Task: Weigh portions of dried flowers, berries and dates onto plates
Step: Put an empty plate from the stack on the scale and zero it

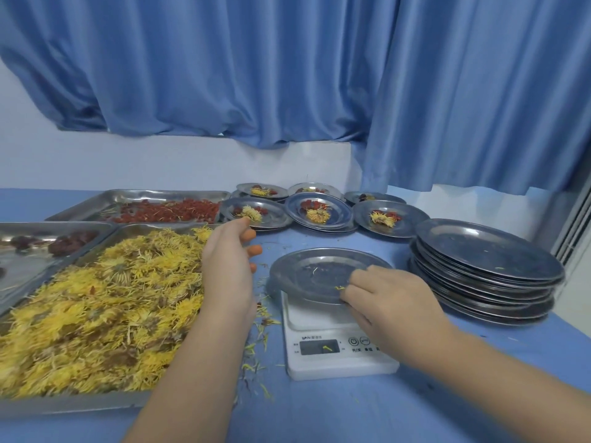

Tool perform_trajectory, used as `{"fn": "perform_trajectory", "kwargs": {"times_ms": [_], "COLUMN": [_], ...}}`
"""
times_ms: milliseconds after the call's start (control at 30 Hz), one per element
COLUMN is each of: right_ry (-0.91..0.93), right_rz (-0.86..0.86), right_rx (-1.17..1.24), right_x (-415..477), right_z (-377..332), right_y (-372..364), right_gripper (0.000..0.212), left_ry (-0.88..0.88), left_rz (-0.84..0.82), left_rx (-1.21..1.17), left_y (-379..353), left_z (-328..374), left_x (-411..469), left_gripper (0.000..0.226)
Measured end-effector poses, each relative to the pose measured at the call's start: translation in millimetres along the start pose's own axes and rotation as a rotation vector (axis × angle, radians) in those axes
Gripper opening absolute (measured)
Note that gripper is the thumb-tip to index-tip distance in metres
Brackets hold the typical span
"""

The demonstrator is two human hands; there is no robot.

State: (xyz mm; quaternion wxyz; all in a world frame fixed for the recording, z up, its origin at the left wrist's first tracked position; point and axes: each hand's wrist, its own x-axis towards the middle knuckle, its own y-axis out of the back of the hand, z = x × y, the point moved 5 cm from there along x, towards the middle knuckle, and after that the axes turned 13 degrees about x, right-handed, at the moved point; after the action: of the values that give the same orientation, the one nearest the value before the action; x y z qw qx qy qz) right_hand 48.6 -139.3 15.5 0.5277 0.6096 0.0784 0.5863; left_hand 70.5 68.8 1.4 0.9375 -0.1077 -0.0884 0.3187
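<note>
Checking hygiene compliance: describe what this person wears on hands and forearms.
Both forearms are bare, with no sleeves in view. The left hand wears orange covers, seemingly finger cots, on several fingertips. The right hand shows no glove, ring or watch.

Blue curtains [287, 65] over a white wall [160, 164] — blue table [415, 410] below.

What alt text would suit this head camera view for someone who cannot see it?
A person's right hand touches a yellow petal on a metal plate on a white kitchen scale, while the left hand hovers open at the edge of a tray of dried yellow flowers. Around lie red berries, dates, filled plates and a stack of empty plates.
</note>
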Motion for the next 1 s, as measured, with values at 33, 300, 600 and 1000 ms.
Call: {"fn": "perform_trajectory", "kwargs": {"times_ms": [33, 300, 600, 1000], "right_ry": [-0.017, -0.134, -0.377, -0.498], "right_rz": [-0.024, -0.02, -0.076, -0.316], "right_rx": [0.004, 0.218, 0.48, 0.546], "right_x": [-2, -31, -78, -78], "right_z": [0, 5, 36, 23], "right_y": [-3, 6, -1, -10], "right_gripper": [0.026, 0.015, 0.026, 0.031], "left_ry": [0.004, 0.023, 0.019, -0.001], "left_rz": [-0.001, -0.022, -0.118, -0.147], "left_rx": [0.002, 0.031, 0.193, 0.255], "left_y": [0, -2, -12, -15], "left_z": [-1, -4, -9, -6], "left_x": [1, 3, -1, -5], "left_gripper": [0.007, 0.007, 0.017, 0.009]}}
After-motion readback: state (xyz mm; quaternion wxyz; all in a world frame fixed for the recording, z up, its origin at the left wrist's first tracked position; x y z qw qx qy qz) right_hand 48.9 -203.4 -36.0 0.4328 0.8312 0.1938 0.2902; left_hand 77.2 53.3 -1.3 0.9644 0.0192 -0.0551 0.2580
